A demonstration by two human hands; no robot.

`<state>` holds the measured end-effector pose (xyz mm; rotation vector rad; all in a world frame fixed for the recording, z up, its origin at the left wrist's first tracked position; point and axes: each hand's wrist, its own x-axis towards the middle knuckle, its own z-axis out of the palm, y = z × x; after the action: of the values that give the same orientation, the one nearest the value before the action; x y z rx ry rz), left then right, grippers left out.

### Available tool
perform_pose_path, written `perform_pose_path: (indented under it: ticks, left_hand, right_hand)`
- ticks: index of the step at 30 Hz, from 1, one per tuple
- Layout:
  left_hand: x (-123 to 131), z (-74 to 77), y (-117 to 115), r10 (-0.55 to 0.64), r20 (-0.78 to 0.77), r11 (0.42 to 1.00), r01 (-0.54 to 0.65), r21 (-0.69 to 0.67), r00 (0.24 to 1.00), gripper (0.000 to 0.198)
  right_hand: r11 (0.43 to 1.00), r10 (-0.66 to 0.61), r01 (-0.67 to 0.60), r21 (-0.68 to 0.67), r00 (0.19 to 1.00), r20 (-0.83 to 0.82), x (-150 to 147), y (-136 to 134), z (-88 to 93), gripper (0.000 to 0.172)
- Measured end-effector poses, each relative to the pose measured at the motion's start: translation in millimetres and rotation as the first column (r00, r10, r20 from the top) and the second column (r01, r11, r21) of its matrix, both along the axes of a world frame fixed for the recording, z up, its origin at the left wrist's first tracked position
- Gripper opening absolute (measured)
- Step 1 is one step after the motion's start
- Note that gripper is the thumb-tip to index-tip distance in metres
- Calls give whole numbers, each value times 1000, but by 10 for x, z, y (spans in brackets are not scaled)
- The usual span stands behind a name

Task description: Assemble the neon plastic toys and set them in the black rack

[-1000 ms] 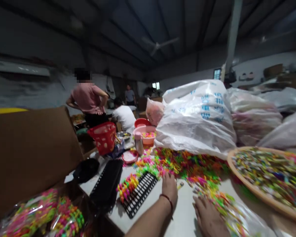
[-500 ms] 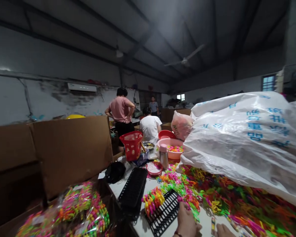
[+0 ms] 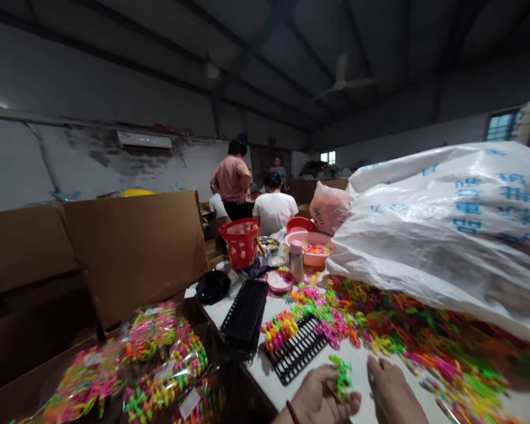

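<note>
My left hand (image 3: 318,398) is at the bottom edge, its fingers closed on a small green plastic piece (image 3: 342,377). Close to its right, my right hand (image 3: 391,391) lies palm down on the white table (image 3: 357,356) with fingers stretched out toward the pile of colourful plastic pieces (image 3: 406,324). Just beyond my left hand lies a black slotted rack (image 3: 298,350) with a row of coloured pieces (image 3: 280,328) set into its far end.
A second black rack (image 3: 246,309) lies left of the first. A big white sack (image 3: 450,227) rests on the pile. Behind stand a red basket (image 3: 241,241), pink basin (image 3: 311,241) and flask (image 3: 297,260). Cardboard boxes (image 3: 132,247) and bagged pieces (image 3: 159,365) sit left. Three people stand or sit far back.
My head has turned left and the round tray has left the view. My left hand came off the table near the rack and now holds a green piece.
</note>
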<state>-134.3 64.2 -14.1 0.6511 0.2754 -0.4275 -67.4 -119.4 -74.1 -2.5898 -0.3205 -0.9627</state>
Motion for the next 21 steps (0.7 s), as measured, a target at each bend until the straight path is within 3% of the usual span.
perform_pose_path:
  ticks: [2, 4, 6, 8, 12, 16, 19, 21]
  left_hand:
    - [-110, 54, 37, -8, 30, 985, 3, 170, 1000, 27]
    - [-210, 94, 71, -56, 131, 950, 13, 311, 990, 31]
    - [-280, 98, 101, -96, 123, 953, 56, 299, 988, 34]
    - [-340, 77, 120, -115, 100, 957, 84, 277, 988, 34]
    - [-514, 69, 116, -118, 140, 958, 76, 275, 983, 32]
    - [-674, 110, 87, -147, 178, 949, 88, 303, 973, 36]
    - [-725, 131, 62, -159, 161, 947, 105, 303, 974, 44]
    - [-744, 135, 33, -167, 149, 947, 117, 299, 975, 50]
  right_hand:
    - [998, 55, -61, -33, 987, -150, -165, 3, 161, 43]
    - [998, 41, -30, 48, 964, -263, -354, 31, 361, 37]
    - [977, 102, -29, 213, 934, -342, -534, 67, 522, 31]
    - [907, 163, 24, 421, 900, -403, -732, 100, 612, 31]
    - [718, 340, 141, 681, 782, -521, -1253, 153, 658, 42]
    - [551, 466, 232, 802, 711, -526, -1659, 193, 625, 50]
    - [491, 521, 278, 826, 666, -534, -1774, 213, 588, 52]
    - [506, 510, 267, 820, 674, -534, -1799, 225, 578, 49]
